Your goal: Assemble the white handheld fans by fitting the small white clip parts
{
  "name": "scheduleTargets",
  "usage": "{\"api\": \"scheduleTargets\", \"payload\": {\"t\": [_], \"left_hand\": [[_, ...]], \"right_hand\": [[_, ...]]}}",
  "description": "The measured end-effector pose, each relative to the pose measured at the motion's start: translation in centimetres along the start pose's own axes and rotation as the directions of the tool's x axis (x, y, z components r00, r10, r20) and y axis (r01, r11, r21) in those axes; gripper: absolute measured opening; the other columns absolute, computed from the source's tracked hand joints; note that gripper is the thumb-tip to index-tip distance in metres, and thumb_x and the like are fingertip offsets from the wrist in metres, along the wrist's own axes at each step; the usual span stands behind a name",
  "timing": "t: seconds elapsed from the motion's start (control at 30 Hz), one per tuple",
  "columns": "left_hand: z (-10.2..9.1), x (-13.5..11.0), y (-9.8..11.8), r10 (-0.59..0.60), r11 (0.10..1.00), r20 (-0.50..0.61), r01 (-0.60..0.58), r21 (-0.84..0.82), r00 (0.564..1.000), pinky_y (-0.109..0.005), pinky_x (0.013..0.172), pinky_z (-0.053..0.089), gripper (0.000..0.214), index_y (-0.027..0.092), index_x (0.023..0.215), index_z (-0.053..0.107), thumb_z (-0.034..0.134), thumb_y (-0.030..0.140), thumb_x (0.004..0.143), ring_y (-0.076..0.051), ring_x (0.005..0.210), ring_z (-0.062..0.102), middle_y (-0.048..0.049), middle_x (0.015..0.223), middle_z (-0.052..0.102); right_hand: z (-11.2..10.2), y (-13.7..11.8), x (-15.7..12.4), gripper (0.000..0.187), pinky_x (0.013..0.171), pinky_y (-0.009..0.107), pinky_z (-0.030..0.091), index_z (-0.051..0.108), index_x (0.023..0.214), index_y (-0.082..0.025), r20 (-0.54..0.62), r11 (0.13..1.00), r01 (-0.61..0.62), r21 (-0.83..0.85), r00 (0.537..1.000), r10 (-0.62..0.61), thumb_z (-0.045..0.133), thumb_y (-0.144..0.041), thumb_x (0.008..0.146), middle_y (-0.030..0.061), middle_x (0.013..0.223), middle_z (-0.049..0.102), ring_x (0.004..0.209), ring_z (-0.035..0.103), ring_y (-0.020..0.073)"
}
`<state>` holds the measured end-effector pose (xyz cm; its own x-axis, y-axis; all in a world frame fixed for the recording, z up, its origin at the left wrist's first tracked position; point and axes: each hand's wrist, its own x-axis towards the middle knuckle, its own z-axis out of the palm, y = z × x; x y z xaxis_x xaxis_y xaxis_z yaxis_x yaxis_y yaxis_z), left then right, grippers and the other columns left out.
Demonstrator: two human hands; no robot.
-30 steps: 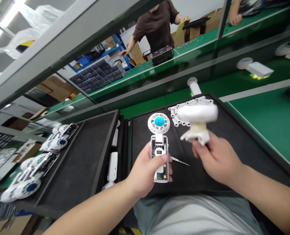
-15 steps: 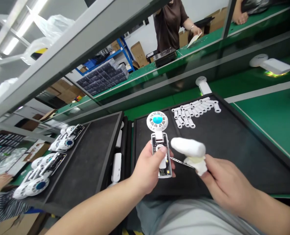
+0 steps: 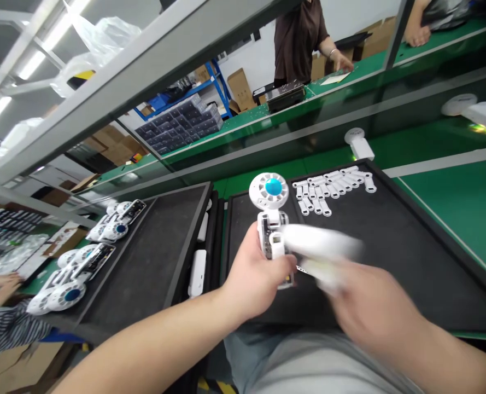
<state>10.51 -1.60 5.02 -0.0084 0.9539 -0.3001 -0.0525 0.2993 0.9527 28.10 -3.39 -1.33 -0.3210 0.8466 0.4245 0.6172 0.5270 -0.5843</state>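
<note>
My left hand (image 3: 257, 276) is wrapped round the body of a small handheld fan (image 3: 270, 192), with the thumb across its front. The fan has a round white head with a blue centre, and its body lies open on dark inner parts. A small white slotted piece (image 3: 277, 246) rests on that body. My right hand (image 3: 369, 306), smeared by motion, grips a long rounded white piece (image 3: 318, 241), whose near end overlaps the fan's body. A pale, crumpled-looking bit hangs below it. Between the hands shows a short dotted strip (image 3: 302, 269); what it joins is unclear.
Several small white slotted pieces (image 3: 328, 183) lie in rows on the black tray (image 3: 390, 257). More open fans (image 3: 74, 295) stand along another black tray (image 3: 144, 262) at left. Finished-looking white fans (image 3: 361, 146) lie on the green bench. Co-workers' hands (image 3: 343, 61) show across it and at far left.
My right hand has brought the white piece left, over the fan's body. The fan head has tipped slightly, and my left thumb has moved lower. Across the bench, a co-worker's paper is lower.
</note>
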Motion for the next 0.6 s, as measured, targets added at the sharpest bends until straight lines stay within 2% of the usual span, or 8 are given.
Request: {"api": "scheduleTargets", "payload": {"t": [0.1,0.2,0.27,0.37,0.47,0.6], "left_hand": [[-0.2,0.1,-0.3,-0.038,0.999,0.012,0.038,0.021,0.999,-0.026,0.047,0.05,0.042,0.02,0.099,0.047,0.069,0.015,0.064,-0.016,0.062,0.058,0.0005,0.078,0.059],[-0.9,0.2,-0.6,-0.058,0.998,0.019,0.058,-0.027,0.998,-0.027,0.05,0.053,0.039,0.02,0.095,0.046,0.07,0.015,0.066,-0.014,0.062,0.058,0.0011,0.079,0.059],[-1.3,0.1,-0.6,-0.054,0.993,0.021,0.056,-0.104,0.998,-0.028,0.052,0.054,0.033,0.02,0.094,0.046,0.071,0.026,0.074,-0.014,0.062,0.059,0.0001,0.08,0.06],[-1.7,-0.3,-0.4,-0.063,0.979,0.039,0.069,-0.194,0.997,-0.028,0.049,0.054,0.031,0.019,0.094,0.045,0.063,0.042,0.084,-0.014,0.059,0.059,-0.0012,0.079,0.061],[-1.8,-0.6,-0.4,-0.017,0.972,0.105,0.042,-0.233,0.994,-0.03,0.049,0.055,0.03,0.019,0.094,0.045,0.067,0.034,0.08,-0.016,0.062,0.061,-0.0019,0.083,0.061],[-1.9,-0.8,-0.5,0.046,0.966,0.157,-0.004,-0.258,0.986,-0.03,0.051,0.056,0.03,0.018,0.094,0.047,0.068,0.024,0.074,-0.016,0.065,0.062,-0.0023,0.088,0.061]], "right_hand": [[0.8,0.3,0.6,0.025,0.044,0.03,0.026,0.045,0.076,-0.024,0.1,1.0,0.008,0.0,0.995,-0.008,0.034,-0.023,0.098,0.0004,0.055,0.06,0.042,0.056,0.0195],[0.8,2.3,0.2,0.026,0.044,0.029,0.026,0.045,0.079,-0.024,0.062,0.998,-0.067,-0.011,0.996,0.067,0.031,-0.028,0.1,-0.0013,0.052,0.059,0.041,0.056,0.0187],[0.7,4.7,-0.4,0.027,0.045,0.03,0.024,0.045,0.077,-0.024,0.008,0.981,-0.133,-0.142,0.991,0.136,0.031,-0.033,0.099,0.0006,0.051,0.058,0.041,0.057,0.021],[0.6,8.6,-1.2,0.026,0.048,0.031,0.017,0.048,0.079,-0.023,0.06,0.891,-0.193,-0.41,0.97,0.238,0.034,-0.035,0.098,0.0045,0.053,0.059,0.044,0.058,0.0252],[0.6,11.4,-1.5,0.027,0.049,0.03,0.015,0.052,0.084,-0.021,0.132,0.793,-0.229,-0.565,0.923,0.361,0.035,-0.036,0.1,0.007,0.056,0.061,0.048,0.06,0.0271],[0.3,12.8,-1.3,0.031,0.047,0.03,0.019,0.057,0.09,-0.02,0.163,0.755,-0.272,-0.597,0.88,0.446,0.035,-0.038,0.102,0.0084,0.06,0.063,0.051,0.061,0.0274]]}}
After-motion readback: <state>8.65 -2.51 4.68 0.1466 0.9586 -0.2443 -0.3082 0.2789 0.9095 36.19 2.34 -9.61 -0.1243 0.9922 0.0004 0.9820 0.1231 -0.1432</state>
